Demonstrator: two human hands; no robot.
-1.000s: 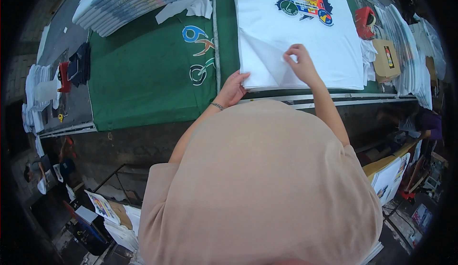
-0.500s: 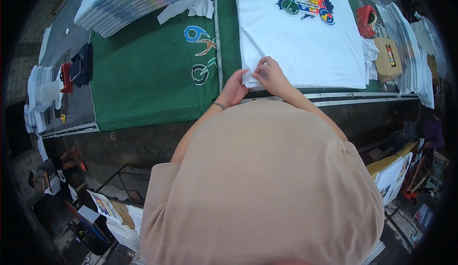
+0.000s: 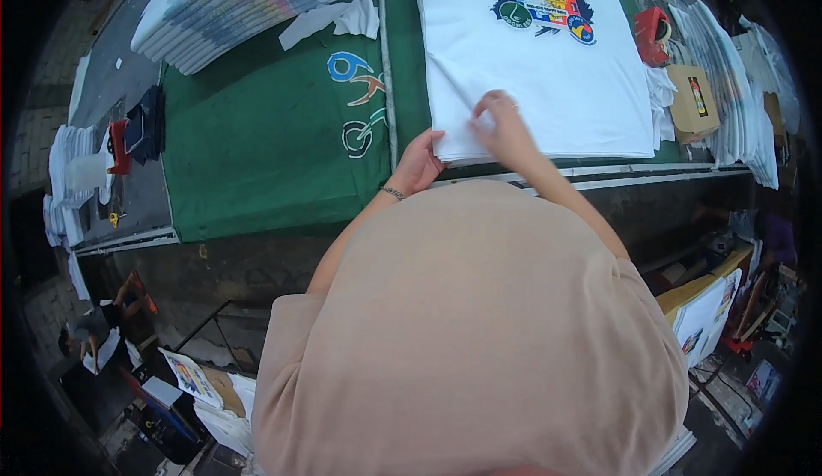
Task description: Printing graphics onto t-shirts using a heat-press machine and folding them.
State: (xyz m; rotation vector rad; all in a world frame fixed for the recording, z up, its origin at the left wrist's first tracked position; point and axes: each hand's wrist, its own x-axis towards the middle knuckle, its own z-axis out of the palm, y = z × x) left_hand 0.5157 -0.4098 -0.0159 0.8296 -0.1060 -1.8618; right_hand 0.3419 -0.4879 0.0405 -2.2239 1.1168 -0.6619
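A stack of white printed T-shirts (image 3: 548,99) lies flat in front of me, a colourful print on the top one. At its near left corner my left hand (image 3: 417,165), with a chain bracelet on the wrist, is closed on the fabric edge with the thumb on top. My right hand (image 3: 507,131) hovers over or touches the top shirt, just right of that corner. Motion smears its fingers, so I cannot tell whether they hold anything. A slanting crease runs down the shirt towards that hand.
A green cloth (image 3: 274,151) with coloured figures covers the table at left. Beyond it stands a tall pile of folded shirts (image 3: 248,14). A red tape dispenser (image 3: 652,35), a cardboard box (image 3: 692,104) and more folded shirts (image 3: 728,91) sit at right. A person (image 3: 94,330) is at lower left.
My right hand has moved up and to the right, away from the corner and my left hand. My left hand stays at the corner.
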